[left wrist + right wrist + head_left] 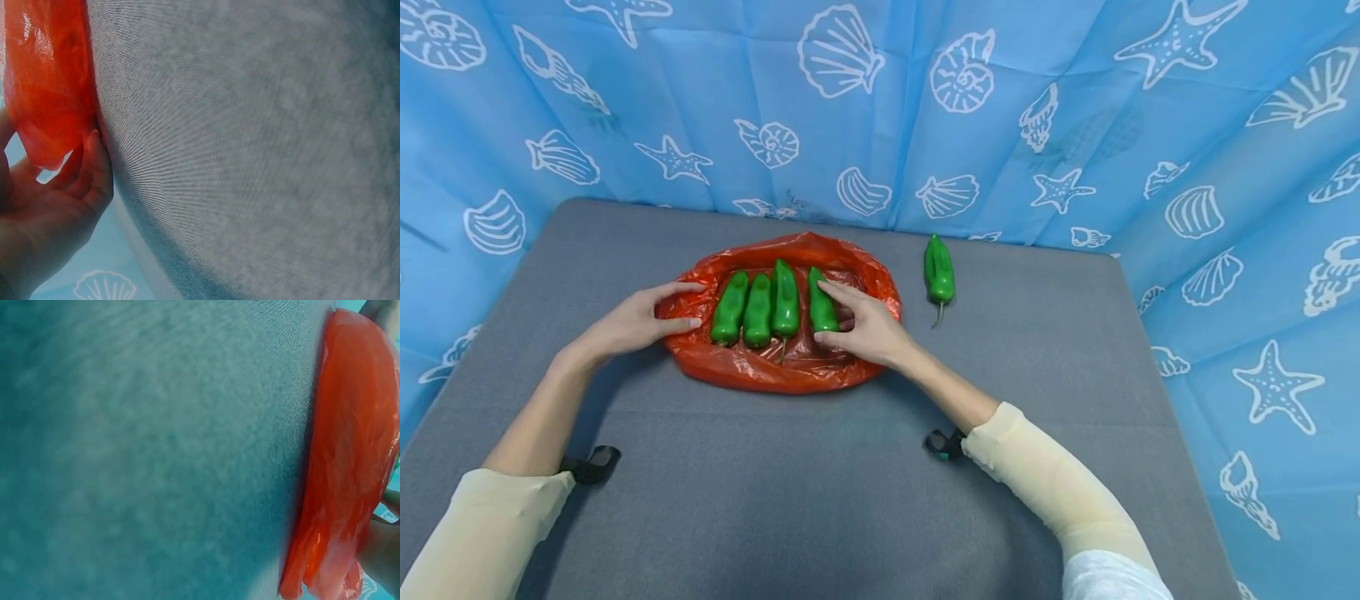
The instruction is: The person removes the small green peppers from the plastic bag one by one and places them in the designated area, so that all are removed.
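Green pepper (822, 307), frame centre: long axis near-vertical, tip up. Right hand (876, 330): grip clamped on it. Left hand (638, 322): grip spread, touched red bag (760, 375).

Head view: looks forward and down from above the near side of the table (775, 492), far enough back to show both hands, the bag (767, 379), the green peppers (757, 310) and the curtain (910, 125).
Left wrist view: low, close to the table, turned sideways; left hand (56, 200) and bag at its left edge.
Right wrist view: also low, close and sideways; bag along its right edge, right hand (382, 550) partly cut off.
Bag: shared by all three.
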Demonstrator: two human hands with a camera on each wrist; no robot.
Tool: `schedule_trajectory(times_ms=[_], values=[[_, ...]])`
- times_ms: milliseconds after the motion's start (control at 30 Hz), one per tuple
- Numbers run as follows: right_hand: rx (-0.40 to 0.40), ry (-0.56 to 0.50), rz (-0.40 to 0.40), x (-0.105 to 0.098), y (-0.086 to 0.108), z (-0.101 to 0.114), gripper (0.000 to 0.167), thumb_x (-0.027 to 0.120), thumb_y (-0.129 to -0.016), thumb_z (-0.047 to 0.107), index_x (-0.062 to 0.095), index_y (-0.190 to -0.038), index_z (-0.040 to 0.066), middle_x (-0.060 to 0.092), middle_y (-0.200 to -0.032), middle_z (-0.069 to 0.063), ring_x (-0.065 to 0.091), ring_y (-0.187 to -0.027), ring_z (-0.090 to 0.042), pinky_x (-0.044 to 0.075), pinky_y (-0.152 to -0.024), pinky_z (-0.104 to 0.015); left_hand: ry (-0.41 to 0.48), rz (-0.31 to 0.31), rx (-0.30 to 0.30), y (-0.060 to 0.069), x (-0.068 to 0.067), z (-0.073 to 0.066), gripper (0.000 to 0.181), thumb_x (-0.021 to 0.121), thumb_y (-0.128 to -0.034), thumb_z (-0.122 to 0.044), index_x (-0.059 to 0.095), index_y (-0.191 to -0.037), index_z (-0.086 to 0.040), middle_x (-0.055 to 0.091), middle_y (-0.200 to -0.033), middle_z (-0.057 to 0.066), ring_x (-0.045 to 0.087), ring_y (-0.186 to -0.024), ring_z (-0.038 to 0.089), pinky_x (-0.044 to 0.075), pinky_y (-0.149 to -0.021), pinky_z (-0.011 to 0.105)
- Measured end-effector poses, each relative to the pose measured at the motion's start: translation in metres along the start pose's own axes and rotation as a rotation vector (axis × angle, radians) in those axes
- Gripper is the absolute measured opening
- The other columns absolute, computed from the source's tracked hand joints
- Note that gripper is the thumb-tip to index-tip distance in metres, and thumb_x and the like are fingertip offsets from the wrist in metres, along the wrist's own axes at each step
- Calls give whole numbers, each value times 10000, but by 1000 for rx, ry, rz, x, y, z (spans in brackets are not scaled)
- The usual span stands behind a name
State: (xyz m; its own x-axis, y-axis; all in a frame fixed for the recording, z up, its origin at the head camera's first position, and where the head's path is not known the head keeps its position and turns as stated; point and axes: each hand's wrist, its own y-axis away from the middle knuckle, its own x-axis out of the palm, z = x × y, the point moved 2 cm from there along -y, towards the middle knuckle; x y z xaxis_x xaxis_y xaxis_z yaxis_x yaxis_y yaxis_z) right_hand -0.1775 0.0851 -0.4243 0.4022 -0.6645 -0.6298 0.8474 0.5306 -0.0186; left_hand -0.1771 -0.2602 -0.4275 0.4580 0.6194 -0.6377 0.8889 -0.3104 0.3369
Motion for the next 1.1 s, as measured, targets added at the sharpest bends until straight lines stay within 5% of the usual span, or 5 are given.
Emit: schedule_trajectory(times_ms=[433, 667, 1100], values=[[-49, -12, -56, -17, 12, -1, 759, 768, -845, 172, 420, -1520, 160, 349, -1590, -75, 568, -1190, -191, 514, -947, -407, 5, 11, 14, 0, 0, 1, 731, 594, -990, -424, 288, -1558, -80, 197, -1565, 344, 214, -1398, 558, 215, -1081, 721], [-34, -67, -88, -27, 19, -5, 751, 739, -838, 124, 425, -1518, 177, 370, -1576, 13, 594, -1112, -201, 546, -882, -358, 5, -7, 27, 0, 0, 2, 714, 623, -979, -400, 321, -1542, -80, 222, -1568, 322, 232, -1403, 536, 229, -1084, 710], [-66, -123, -203, -47, 33, -15, 725, 712, -813, 70, 466, -1491, 147, 413, -1544, -16, 604, -1075, -255, 547, -854, -392, 4, -12, 28, 1, 0, 1, 701, 621, -973, -429, 354, -1534, -104, 216, -1575, 314, 222, -1412, 529, 208, -1104, 692]])
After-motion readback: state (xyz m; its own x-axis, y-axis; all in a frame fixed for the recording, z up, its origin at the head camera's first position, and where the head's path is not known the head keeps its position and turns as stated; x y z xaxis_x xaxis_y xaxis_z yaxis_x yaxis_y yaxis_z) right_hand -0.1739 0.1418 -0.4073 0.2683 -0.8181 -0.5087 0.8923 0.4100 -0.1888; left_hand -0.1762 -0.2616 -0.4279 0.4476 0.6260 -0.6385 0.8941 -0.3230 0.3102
